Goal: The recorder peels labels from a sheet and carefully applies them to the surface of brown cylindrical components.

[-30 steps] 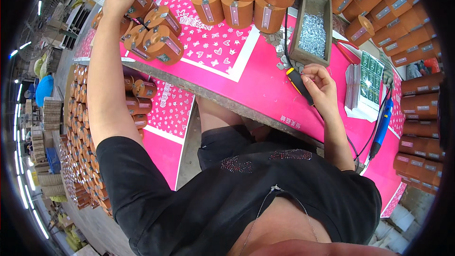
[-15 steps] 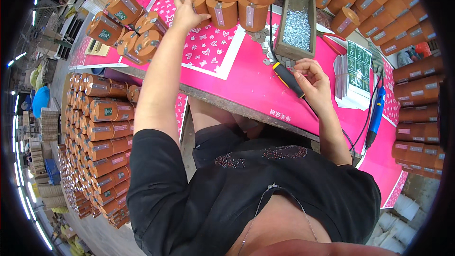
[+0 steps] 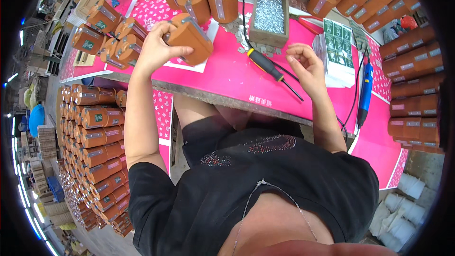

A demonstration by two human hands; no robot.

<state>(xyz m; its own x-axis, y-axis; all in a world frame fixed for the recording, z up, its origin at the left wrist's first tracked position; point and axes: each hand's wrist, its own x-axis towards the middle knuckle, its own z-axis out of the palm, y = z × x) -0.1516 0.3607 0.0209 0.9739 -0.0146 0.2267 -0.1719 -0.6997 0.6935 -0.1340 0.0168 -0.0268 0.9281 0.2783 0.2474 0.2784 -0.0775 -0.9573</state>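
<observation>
My left hand (image 3: 160, 50) is wrapped round an orange-brown wooden cylinder (image 3: 192, 40) with a metal strip on its side, tilted above the pink table. My right hand (image 3: 308, 68) hovers near the stack of green-and-white label sheets (image 3: 337, 50). Its fingers are curled toward the thumb, and whatever lies between them is too small to make out. A black-and-yellow screwdriver (image 3: 265, 64) lies on the table to the left of that hand. Behind it, small metal plates (image 3: 268, 50) are scattered beside a wooden box (image 3: 256, 35) of small silvery parts (image 3: 269, 14).
More wooden cylinders (image 3: 222, 7) stand stacked at the back, with others (image 3: 118, 50) at the table's left. Large stacks rise at left (image 3: 102, 135) and right (image 3: 412, 92). A blue corded tool (image 3: 366, 92) lies at right, red-handled pliers (image 3: 309, 22) behind the labels. Black cables cross the table.
My left hand has lifted the cylinder from the back group and brought it nearer. My right hand stays curled beside the labels. The view has shifted to the right.
</observation>
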